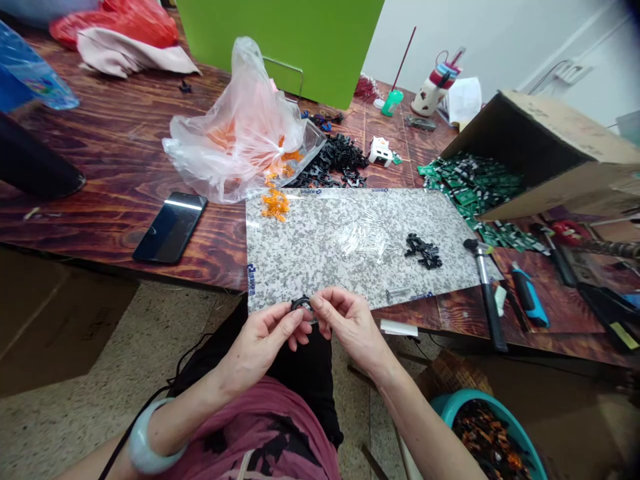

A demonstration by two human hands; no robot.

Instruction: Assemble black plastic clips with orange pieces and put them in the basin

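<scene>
Between both hands, just over the near edge of a speckled grey board (pixel 300 250), is a small black curved plastic piece (pixel 301 303). My left hand (pixel 270 333) pinches its left side with thumb and forefinger. At its right end, the thumb and fingers of my right hand (pixel 345 323) are closed as well; whether they hold another small part is hidden. On the board lie a spread of thin clear or silvery pins (pixel 364 237), a small heap of black plastic pieces (pixel 423 251) and some orange plastic pieces (pixel 275 204).
A tied clear bag (pixel 245 133) and a pile of black parts (pixel 340 159) sit behind the board. Green circuit boards (pixel 473 183) spill from a cardboard box (pixel 550 140). A phone (pixel 171 227) lies left, a hammer (pixel 485 287) right. Below stands a teal tub (pixel 447 407) of parts.
</scene>
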